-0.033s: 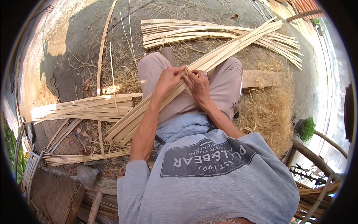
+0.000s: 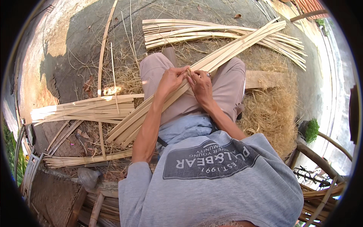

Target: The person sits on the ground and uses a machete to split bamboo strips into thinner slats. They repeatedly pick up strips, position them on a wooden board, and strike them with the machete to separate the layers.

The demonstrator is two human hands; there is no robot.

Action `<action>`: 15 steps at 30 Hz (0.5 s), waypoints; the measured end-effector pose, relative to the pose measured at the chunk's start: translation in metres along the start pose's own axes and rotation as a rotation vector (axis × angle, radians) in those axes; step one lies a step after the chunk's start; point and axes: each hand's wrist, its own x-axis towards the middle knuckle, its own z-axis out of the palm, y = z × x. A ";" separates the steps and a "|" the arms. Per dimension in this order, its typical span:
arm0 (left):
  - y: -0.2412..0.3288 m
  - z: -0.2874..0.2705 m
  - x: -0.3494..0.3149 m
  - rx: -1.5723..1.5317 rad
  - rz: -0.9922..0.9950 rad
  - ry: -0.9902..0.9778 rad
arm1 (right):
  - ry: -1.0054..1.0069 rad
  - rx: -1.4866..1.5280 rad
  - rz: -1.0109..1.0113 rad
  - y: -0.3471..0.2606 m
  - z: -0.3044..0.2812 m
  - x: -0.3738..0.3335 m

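A bundle of pale, flat bamboo strips (image 2: pixel 223 54) lies slantwise across my lap, from lower left to upper right. At its middle, a thin yellowish-brown binding strip (image 2: pixel 189 70) shows between my fingertips. My left hand (image 2: pixel 172 80) is closed over the bundle, thumb and fingers pinched at the strip. Close against it, my right hand (image 2: pixel 201 84) is also closed, its fingertips pinching at the same spot; a ring shows on one finger. The fingers hide most of the binding strip, so its path around the bundle cannot be made out.
Beyond my knees lies another bamboo bundle (image 2: pixel 181 34), touched or overlapped by the lap bundle's far end. More strips (image 2: pixel 87 109) lie at left, beside a long upright-lying slat (image 2: pixel 103 56). Curly shavings (image 2: pixel 270 113) heap at right, next to a board (image 2: pixel 264 79). A clear plastic bag (image 2: pixel 89 177) sits lower left.
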 end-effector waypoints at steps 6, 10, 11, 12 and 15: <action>-0.002 0.006 -0.006 0.052 0.013 0.061 | -0.094 -0.105 0.085 -0.002 0.002 0.010; 0.010 0.014 -0.019 0.246 0.077 0.190 | -0.153 0.153 0.305 0.004 0.004 0.014; 0.004 0.018 -0.021 0.249 0.134 0.236 | -0.189 0.247 0.388 0.001 -0.002 0.019; -0.001 0.020 -0.022 0.252 0.192 0.282 | -0.224 0.341 0.472 -0.001 -0.006 0.022; -0.008 0.022 -0.020 0.184 0.216 0.309 | -0.313 0.428 0.553 0.010 -0.010 0.028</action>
